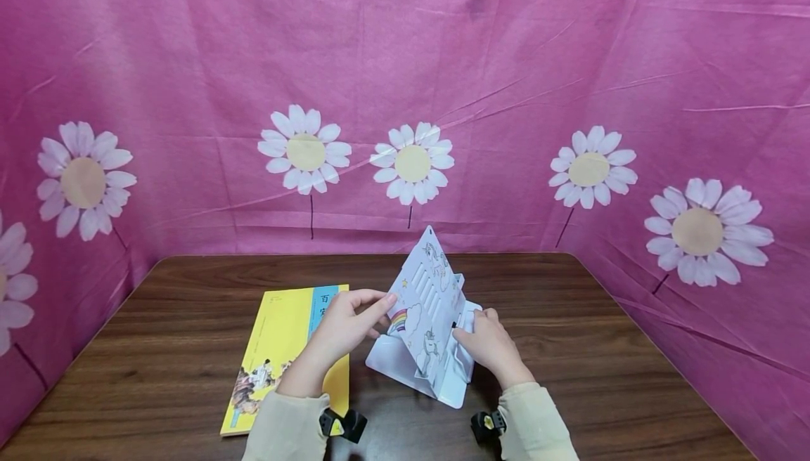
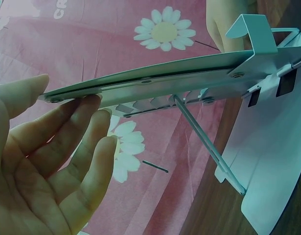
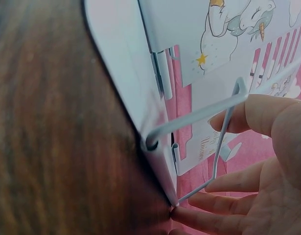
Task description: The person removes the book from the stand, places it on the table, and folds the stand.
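A white metal book stand (image 1: 420, 306) printed with unicorns and a rainbow stands on the table, its back panel raised at a slant above the base plate (image 1: 395, 361). My left hand (image 1: 344, 324) pinches the panel's left edge between thumb and fingers. Beneath the panel, a thin wire prop (image 2: 209, 144) runs down to the base in the left wrist view. My right hand (image 1: 495, 348) holds the stand's right side. In the right wrist view its thumb (image 3: 260, 115) lies against a bent white wire arm (image 3: 199, 115), with the other fingers around the far side and base edge.
A yellow book (image 1: 285, 327) with a blue strip lies flat to the left, partly under my left forearm. The dark wooden table (image 1: 569, 391) reaches back to a pink cloth (image 1: 493, 95) with daisies. Both wrists wear black camera straps.
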Motion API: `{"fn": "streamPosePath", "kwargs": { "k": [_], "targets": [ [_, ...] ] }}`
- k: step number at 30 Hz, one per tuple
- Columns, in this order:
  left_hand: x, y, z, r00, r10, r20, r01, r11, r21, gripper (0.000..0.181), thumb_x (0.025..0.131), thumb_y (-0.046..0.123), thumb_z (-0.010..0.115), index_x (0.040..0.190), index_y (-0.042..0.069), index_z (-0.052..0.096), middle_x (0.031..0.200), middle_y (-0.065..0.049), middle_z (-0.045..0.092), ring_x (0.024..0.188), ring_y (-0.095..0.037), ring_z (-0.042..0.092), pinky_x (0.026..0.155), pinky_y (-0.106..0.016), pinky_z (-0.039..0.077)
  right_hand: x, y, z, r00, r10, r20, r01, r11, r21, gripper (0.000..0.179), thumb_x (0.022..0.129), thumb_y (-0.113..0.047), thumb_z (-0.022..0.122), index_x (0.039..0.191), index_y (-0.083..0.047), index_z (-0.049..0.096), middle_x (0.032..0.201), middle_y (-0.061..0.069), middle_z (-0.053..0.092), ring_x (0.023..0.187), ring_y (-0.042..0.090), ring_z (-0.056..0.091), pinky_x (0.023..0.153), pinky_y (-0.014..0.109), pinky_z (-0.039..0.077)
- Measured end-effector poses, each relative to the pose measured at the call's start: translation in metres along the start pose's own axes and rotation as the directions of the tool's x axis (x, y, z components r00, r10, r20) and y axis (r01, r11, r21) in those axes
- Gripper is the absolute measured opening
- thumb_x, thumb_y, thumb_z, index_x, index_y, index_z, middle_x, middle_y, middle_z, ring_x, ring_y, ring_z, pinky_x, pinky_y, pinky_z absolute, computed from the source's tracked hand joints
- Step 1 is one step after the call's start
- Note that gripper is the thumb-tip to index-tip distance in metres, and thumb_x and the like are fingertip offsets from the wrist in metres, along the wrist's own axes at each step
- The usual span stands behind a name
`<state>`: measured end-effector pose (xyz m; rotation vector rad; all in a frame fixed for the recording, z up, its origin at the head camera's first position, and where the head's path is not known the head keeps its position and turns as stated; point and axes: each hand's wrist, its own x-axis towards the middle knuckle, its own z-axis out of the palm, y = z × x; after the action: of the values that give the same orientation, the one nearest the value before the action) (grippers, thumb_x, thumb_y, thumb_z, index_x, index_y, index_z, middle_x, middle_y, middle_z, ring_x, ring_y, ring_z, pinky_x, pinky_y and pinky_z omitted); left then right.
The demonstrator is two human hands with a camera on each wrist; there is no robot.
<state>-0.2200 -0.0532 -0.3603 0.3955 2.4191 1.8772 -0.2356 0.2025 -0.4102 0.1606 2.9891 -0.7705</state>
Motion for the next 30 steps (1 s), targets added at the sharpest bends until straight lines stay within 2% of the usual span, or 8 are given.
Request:
{"fn": "streamPosePath", "kwargs": {
  "k": [7, 20, 25, 30],
  "targets": [
    [0.0000, -0.0007, -0.0001, 1.000, 0.001, -0.001, -0.001, 1.000, -0.005, 0.034, 0.095, 0.031, 0.067, 0.113, 0.003, 0.073, 0.085, -0.010, 0.074, 0.079, -0.031, 0.071, 0.069, -0.032, 0.061, 0.0000, -0.0015, -0.0007, 1.000, -0.002, 0.005, 0.002, 1.000, -0.007, 0.069, 0.092, -0.031, 0.060, 0.138, 0.018, 0.042, 0.143, 0.033, 0.039, 0.116, 0.043, 0.053, 0.097, 0.063, 0.045],
    [0.0007, -0.0001, 0.0002, 1.000, 0.002, 0.005, -0.002, 1.000, 0.010, 0.035, 0.095, 0.032, 0.067, 0.114, 0.004, 0.073, 0.086, -0.009, 0.074, 0.078, -0.024, 0.071, 0.069, -0.032, 0.061, 0.0002, -0.0002, -0.0003, 1.000, 0.008, 0.003, -0.008, 1.000, -0.001, 0.071, 0.092, -0.032, 0.059, 0.140, 0.017, 0.040, 0.145, 0.034, 0.037, 0.120, 0.047, 0.052, 0.098, 0.064, 0.044],
    [-0.0002, 0.0005, -0.0010, 1.000, 0.000, 0.011, 0.000, 1.000, -0.001, 0.036, 0.095, 0.033, 0.066, 0.114, 0.003, 0.072, 0.086, -0.010, 0.074, 0.079, -0.027, 0.072, 0.070, -0.032, 0.061, 0.0012, 0.0001, 0.0010, 1.000, -0.014, -0.024, 0.015, 1.000, 0.028, 0.070, 0.091, -0.029, 0.061, 0.142, 0.016, 0.040, 0.142, 0.034, 0.040, 0.122, 0.047, 0.051, 0.100, 0.063, 0.044],
    [-0.0001, 0.0001, -0.0020, 1.000, -0.017, 0.001, 0.017, 0.999, -0.028, 0.037, 0.096, 0.034, 0.065, 0.114, 0.003, 0.072, 0.086, -0.011, 0.073, 0.078, -0.031, 0.072, 0.070, -0.033, 0.061, 0.0015, -0.0008, 0.0008, 0.997, -0.036, -0.064, 0.039, 0.998, 0.054, 0.062, 0.090, -0.025, 0.064, 0.140, 0.009, 0.048, 0.139, 0.031, 0.045, 0.115, 0.044, 0.055, 0.096, 0.061, 0.046]
  ]
}}
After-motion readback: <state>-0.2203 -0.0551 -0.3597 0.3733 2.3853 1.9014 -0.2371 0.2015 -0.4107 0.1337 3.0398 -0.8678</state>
